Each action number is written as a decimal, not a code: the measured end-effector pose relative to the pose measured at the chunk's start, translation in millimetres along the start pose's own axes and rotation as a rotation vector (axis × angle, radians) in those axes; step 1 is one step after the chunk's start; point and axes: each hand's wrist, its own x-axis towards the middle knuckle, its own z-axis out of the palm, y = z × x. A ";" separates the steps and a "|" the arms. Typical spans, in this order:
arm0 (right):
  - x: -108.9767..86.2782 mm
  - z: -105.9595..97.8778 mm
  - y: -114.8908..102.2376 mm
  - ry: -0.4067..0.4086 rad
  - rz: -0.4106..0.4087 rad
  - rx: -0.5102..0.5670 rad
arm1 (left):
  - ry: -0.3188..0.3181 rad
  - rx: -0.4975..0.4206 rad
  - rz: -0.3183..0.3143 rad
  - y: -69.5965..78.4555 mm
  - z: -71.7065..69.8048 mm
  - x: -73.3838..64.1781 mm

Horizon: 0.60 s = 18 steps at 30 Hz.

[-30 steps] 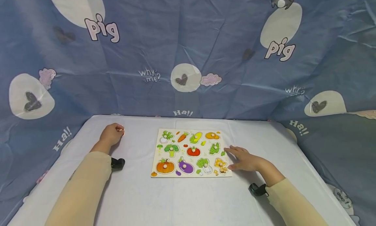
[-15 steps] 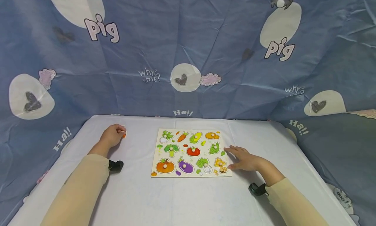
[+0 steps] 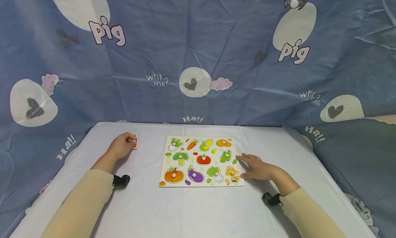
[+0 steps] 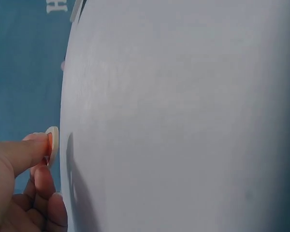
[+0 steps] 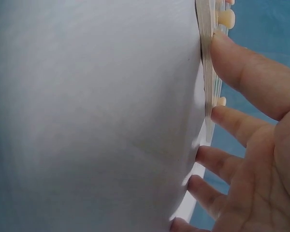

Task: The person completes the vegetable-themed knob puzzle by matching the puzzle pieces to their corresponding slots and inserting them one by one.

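Observation:
My left hand (image 3: 121, 145) is at the table's left side and pinches a small orange puzzle piece (image 3: 135, 144) with a pale rim between thumb and fingers. In the left wrist view the piece (image 4: 53, 145) is seen edge-on, apart from the cloth; its full picture is hidden. A vegetable puzzle board (image 3: 182, 162) lies flat in the middle, with knobbed pieces such as a tomato (image 3: 205, 160), an eggplant (image 3: 198, 176) and a pumpkin (image 3: 177, 177). My right hand (image 3: 258, 168) has its fingers spread at the board's right edge, thumb and index fingertip touching it.
A white cloth (image 3: 198, 214) covers the table. Behind and at both sides hangs a blue patterned curtain (image 3: 142, 104), meeting the table's back edge. Dark cameras sit at the left wrist (image 3: 121, 181) and the right wrist (image 3: 271, 199).
My left hand has moved slightly right and nearer, bringing the orange piece along, which shows more now. The right hand and the board have stayed still.

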 end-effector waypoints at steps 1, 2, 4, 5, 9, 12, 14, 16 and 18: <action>-0.2 -0.1 0.1 -0.002 -0.002 0.002 | -0.001 0.005 0.007 1.4 0.7 -0.9; -0.4 -0.3 0.3 0.000 -0.006 0.001 | -0.006 0.006 0.011 2.9 1.3 -2.0; -0.6 -0.5 0.7 0.001 -0.012 -0.004 | -0.019 0.009 0.018 6.2 2.5 -4.4; -0.7 -0.4 1.0 -0.001 -0.011 0.000 | -0.024 0.014 0.020 8.0 3.2 -5.4; 0.0 0.0 2.5 -0.003 -0.011 0.003 | -0.045 0.024 0.034 15.6 6.2 -10.2; 0.7 0.5 3.1 0.000 -0.006 0.008 | -0.048 0.027 0.057 21.0 9.3 -12.7; 1.5 0.6 3.6 0.005 -0.010 0.001 | -0.047 0.029 0.068 24.7 12.0 -13.8; 2.0 0.7 3.5 0.002 -0.005 -0.002 | -0.048 0.031 0.080 28.3 14.7 -14.2; 1.8 0.2 2.5 0.002 -0.007 -0.008 | -0.054 0.034 0.081 31.9 17.3 -14.1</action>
